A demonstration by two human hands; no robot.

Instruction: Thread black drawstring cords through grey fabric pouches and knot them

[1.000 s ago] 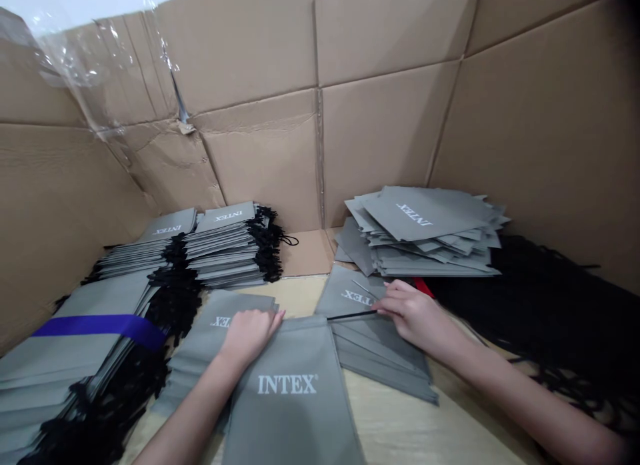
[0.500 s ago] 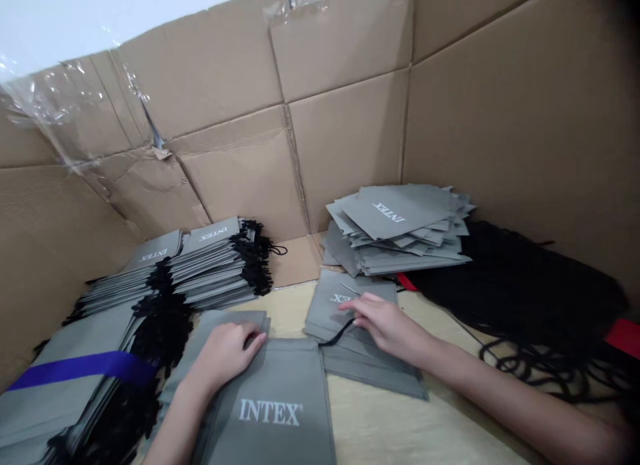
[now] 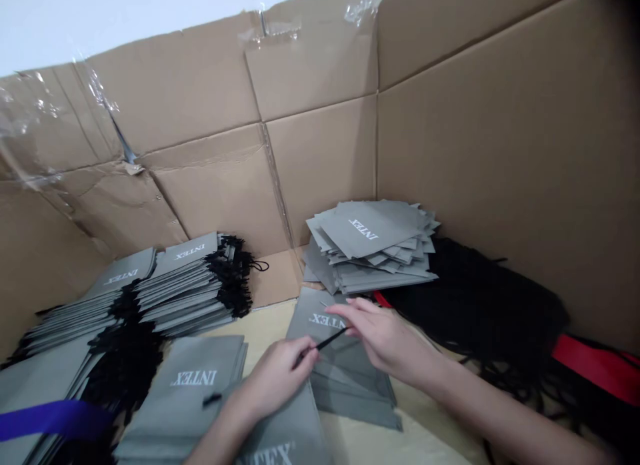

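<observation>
1. A short length of black drawstring cord [image 3: 330, 340] spans the gap between the hands, with the left hand [image 3: 274, 378] at its lower end and the right hand [image 3: 384, 338] at its upper end.
2. The left hand is closed in a pinch on the cord, and the right hand's thumb and fingers also grip it, with the other fingers curled loosely above.
3. The cord's long axis slants from lower left up to the right, and it lies just above a stack of grey INTEX bags [image 3: 345, 378] on the counter [image 3: 265, 325].
4. That stack lies directly below the cord, under the right hand. Its top bag has the print reversed, and its long axis runs away from the person.
5. A grey bag [image 3: 283, 431] lies just below the cord's left end, under the left wrist. Its print is cut off by the bottom edge of the view.
6. Left of the cord, another grey bag [image 3: 183, 385] lies beneath the left forearm, with a small black cord tip [image 3: 212, 399] on it.
7. The cord's ends disappear inside the fingers, so how far it runs is hidden. Any thin metal part there is too small to make out.
</observation>
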